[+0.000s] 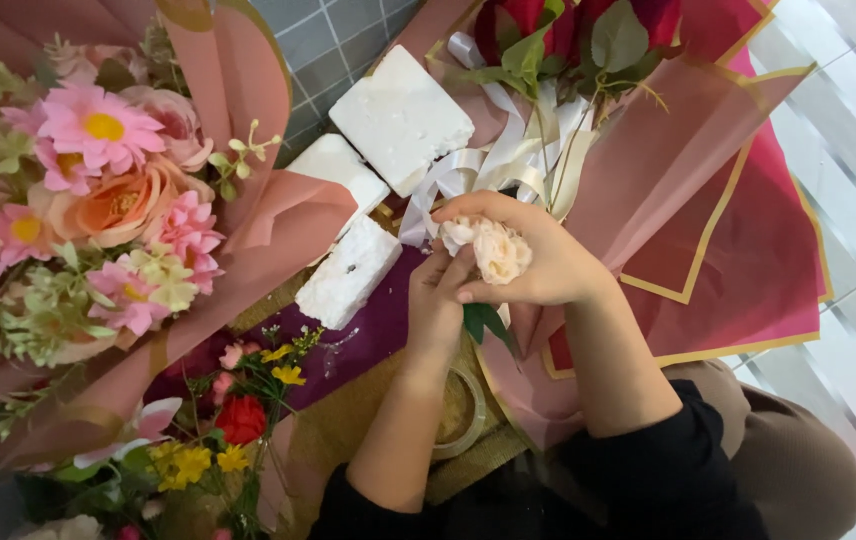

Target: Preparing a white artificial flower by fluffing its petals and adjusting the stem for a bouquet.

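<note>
My right hand (pixel 538 262) is cupped around a pale peach rose (pixel 500 250), with its fingers curled over the bloom. My left hand (pixel 438 300) comes up from below and touches the same flower at its base, beside the green leaves (pixel 486 322). Both hands hover over a purple sheet (pixel 368 335) and pink wrapping paper (pixel 648 170). Behind them lies cream ribbon (pixel 508 160) under a bouquet of red roses (pixel 568 30).
A large pink-wrapped bouquet (pixel 98 190) of pink and peach flowers fills the left. Three white foam blocks (pixel 400 118) lie at the top centre. A small bunch of red and yellow flowers (pixel 238 420) and a tape roll (pixel 463 415) lie near my lap.
</note>
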